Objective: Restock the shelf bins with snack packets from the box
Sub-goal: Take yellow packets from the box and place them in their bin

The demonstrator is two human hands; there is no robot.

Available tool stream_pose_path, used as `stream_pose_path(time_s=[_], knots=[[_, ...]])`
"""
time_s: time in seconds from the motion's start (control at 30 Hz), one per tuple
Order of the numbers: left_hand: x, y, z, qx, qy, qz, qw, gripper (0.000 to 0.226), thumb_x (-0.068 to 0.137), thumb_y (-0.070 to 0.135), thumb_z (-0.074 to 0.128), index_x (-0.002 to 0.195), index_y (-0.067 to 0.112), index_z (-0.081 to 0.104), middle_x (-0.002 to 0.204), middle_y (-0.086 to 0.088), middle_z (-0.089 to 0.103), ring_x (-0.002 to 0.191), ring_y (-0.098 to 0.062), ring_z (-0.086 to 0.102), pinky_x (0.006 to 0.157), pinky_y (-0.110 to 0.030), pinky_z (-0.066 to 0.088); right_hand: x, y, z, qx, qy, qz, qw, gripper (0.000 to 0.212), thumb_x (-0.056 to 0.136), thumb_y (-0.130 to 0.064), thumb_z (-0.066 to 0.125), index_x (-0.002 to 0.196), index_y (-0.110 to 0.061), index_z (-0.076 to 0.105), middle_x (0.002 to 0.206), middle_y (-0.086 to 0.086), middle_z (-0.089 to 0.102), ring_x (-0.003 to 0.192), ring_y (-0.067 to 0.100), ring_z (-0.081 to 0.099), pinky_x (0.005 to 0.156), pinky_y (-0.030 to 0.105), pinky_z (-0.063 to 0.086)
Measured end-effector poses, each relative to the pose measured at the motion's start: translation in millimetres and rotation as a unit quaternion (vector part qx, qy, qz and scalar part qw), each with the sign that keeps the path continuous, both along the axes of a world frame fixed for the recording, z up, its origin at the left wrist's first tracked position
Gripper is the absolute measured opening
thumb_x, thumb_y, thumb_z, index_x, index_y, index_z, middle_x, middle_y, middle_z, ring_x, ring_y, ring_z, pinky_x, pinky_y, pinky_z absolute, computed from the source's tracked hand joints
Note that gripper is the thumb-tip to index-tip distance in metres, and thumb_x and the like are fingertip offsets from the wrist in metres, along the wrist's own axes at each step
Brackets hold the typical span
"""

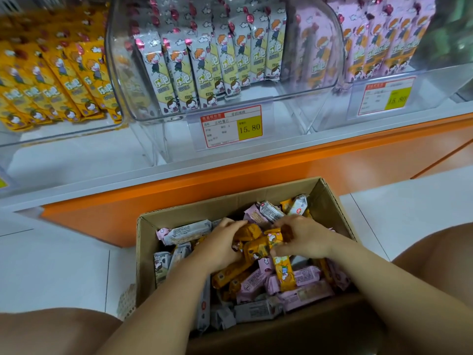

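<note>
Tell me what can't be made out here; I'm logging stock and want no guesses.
Head view only.
- How many orange packets the left hand and right hand hold: fingers cover them.
- Box depth: packets hide the bottom.
- Price tag small print: too blurred.
- Yellow shelf packets: cut by left edge.

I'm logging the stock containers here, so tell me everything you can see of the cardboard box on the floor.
The cardboard box is plain brown corrugated card, rectangular, open at the top and upright. It stands on the white tiled floor just before the orange shelf base, between the person's knees. A loose jumble of snack packets fills it. The left hand and right hand reach inside and grip orange packets near its middle.
</note>
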State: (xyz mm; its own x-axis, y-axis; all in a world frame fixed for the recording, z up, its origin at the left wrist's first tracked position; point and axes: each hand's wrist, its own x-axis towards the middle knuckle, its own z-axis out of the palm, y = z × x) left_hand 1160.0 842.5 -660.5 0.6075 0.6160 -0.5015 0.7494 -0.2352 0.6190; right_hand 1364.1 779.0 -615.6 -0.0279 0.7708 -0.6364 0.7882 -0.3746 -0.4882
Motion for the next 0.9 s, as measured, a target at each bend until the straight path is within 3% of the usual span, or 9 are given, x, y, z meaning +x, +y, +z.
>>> stream_pose_path(time_s=[0.1, 0.2, 0.37, 0.53, 0.67, 0.7, 0.77, 0.83, 0.9], knots=[[1.9, 1.0, -1.1, 0.006, 0.022, -0.016, 1.0, 0.073, 0.084, 0.029, 0.069, 0.146, 0.031, 0.03, 0.141, 0.003, 0.026, 0.122, -0.018, 0.042, 0.101, -0.03, 0.039, -4.4, 1.7, -2.2, -0.012, 0.03, -0.02, 0.999, 0.072, 0.075, -0.047, 0.075, 0.133, -0.015, 0.046, 0.129, 0.006, 0.041, 0.114, 0.02, 0.046, 0.087, 0.025, 0.039], [3.9, 2.0, -3.4, 0.008, 0.038, -0.019, 0.999, 0.071, 0.083, 0.026, 0.07, 0.143, 0.033, 0.031, 0.147, 0.004, 0.025, 0.127, -0.02, 0.042, 0.103, -0.033, 0.039, -8.0, 0.5, -4.4, -0.032, 0.05, -0.029, 0.998, 0.07, 0.075, -0.048, 0.075, 0.132, -0.018, 0.047, 0.124, 0.0, 0.045, 0.11, 0.016, 0.048, 0.083, 0.022, 0.038], [3.4, 5.2, 2.8, 0.012, 0.03, -0.002, 0.999, 0.06, 0.084, 0.019, 0.067, 0.132, 0.034, 0.037, 0.136, 0.001, 0.042, 0.111, -0.017, 0.05, 0.082, -0.028, 0.044, -5.9, 0.7, 2.9, -0.027, 0.064, -0.041, 0.997, 0.063, 0.073, -0.045, 0.077, 0.124, -0.017, 0.053, 0.094, -0.011, 0.048, 0.089, 0.01, 0.05, 0.064, 0.017, 0.038], [5.8, 7.4, 31.3, 0.023, -0.017, 0.012, 1.0, 0.065, 0.08, 0.016, 0.071, 0.134, 0.035, 0.039, 0.136, 0.006, 0.032, 0.119, -0.016, 0.042, 0.097, -0.032, 0.043, 6.0, -1.4, 20.9, 0.062, 0.071, -0.098, 0.991, 0.059, 0.07, -0.036, 0.081, 0.12, -0.02, 0.054, 0.11, -0.001, 0.061, 0.097, 0.013, 0.059, 0.086, 0.028, 0.049], [7.3, 6.0, 70.0, 0.064, -0.07, 0.01, 0.995, 0.059, 0.082, 0.018, 0.07, 0.133, 0.03, 0.045, 0.127, 0.01, 0.032, 0.118, -0.012, 0.04, 0.096, -0.021, 0.037, 5.9, -7.6, 52.7, 0.166, 0.05, -0.105, 0.979, 0.059, 0.066, -0.048, 0.08, 0.114, -0.035, 0.051, 0.097, -0.012, 0.061, 0.084, -0.001, 0.058, 0.073, 0.01, 0.047], [6.8, 5.0, 82.2, 0.078, -0.085, 0.01, 0.993, 0.057, 0.082, 0.019, 0.07, 0.133, 0.03, 0.046, 0.124, 0.012, 0.031, 0.117, -0.01, 0.04, 0.096, -0.02, 0.036, 5.4, -9.4, 62.9, 0.196, 0.036, -0.106, 0.974, 0.058, 0.062, -0.056, 0.078, 0.111, -0.04, 0.05, 0.092, -0.012, 0.062, 0.081, 0.001, 0.059, 0.073, 0.014, 0.049], [3.5, 2.8, 108.3, 0.121, -0.106, 0.006, 0.987, 0.056, 0.083, 0.02, 0.069, 0.133, 0.03, 0.046, 0.123, 0.014, 0.03, 0.115, -0.006, 0.039, 0.095, -0.018, 0.034, 3.7, -12.1, 86.3, 0.245, 0.03, -0.111, 0.963, 0.06, 0.054, -0.068, 0.073, 0.104, -0.045, 0.051, 0.088, -0.007, 0.065, 0.078, 0.01, 0.062, 0.076, 0.035, 0.054], [-3.2, 0.4, 135.7, 0.16, -0.131, 0.012, 0.978, 0.056, 0.083, 0.022, 0.07, 0.132, 0.033, 0.045, 0.124, 0.014, 0.032, 0.111, -0.003, 0.04, 0.094, -0.017, 0.035, -1.3, -16.4, 113.8, 0.284, 0.067, -0.123, 0.949, 0.055, 0.056, -0.055, 0.08, 0.101, -0.045, 0.051, 0.091, -0.006, 0.064, 0.073, 0.009, 0.064, 0.074, 0.036, 0.055], [-13.0, -2.6, 163.3, 0.181, -0.173, 0.027, 0.968, 0.056, 0.082, 0.025, 0.073, 0.129, 0.037, 0.046, 0.12, 0.017, 0.033, 0.107, 0.002, 0.042, 0.091, -0.011, 0.036, -8.4, -19.8, 142.9, 0.32, 0.096, -0.126, 0.934, 0.052, 0.064, -0.037, 0.083, 0.104, -0.042, 0.051, 0.089, -0.006, 0.062, 0.061, 0.003, 0.06, 0.066, 0.022, 0.051]])
